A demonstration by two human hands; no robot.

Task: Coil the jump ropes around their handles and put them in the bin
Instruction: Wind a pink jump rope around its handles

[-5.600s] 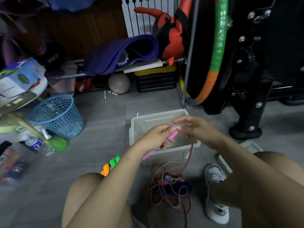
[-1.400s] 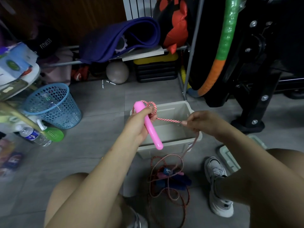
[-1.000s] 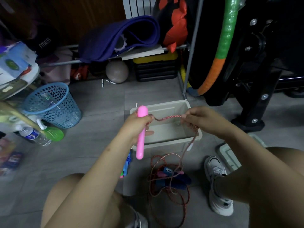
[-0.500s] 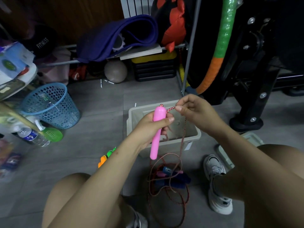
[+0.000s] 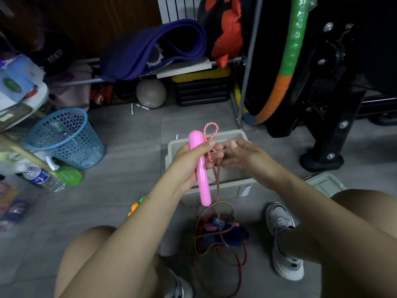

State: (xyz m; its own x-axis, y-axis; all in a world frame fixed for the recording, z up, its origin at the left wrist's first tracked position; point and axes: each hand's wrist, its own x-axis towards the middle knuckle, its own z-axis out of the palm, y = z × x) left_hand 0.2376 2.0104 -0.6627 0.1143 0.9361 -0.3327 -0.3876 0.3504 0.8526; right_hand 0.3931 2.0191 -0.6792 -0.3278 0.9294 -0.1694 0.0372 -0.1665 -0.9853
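My left hand [image 5: 191,162] grips a pink jump-rope handle [image 5: 200,173], held almost upright over the near wall of the beige bin [image 5: 227,188]. A loop of the red-and-white rope [image 5: 211,131] stands up beside the handle's top end. My right hand [image 5: 242,155] is close against the left hand, its fingers at the rope; I cannot tell whether it pinches the cord. The rest of the rope [image 5: 217,237] hangs down into a loose pile on the floor, over blue and pink handles [image 5: 223,230].
A blue mesh basket [image 5: 64,136] stands at the left, with a water bottle [image 5: 43,179] beside it. The bin lid [image 5: 326,183] lies at the right by my shoe [image 5: 281,239]. A metal rack with a purple mat [image 5: 154,48] and a black machine base [image 5: 322,160] stand behind.
My right hand has come down from above the handle's top to beside my left hand. A rope loop now stands above the handle, which has tilted slightly.
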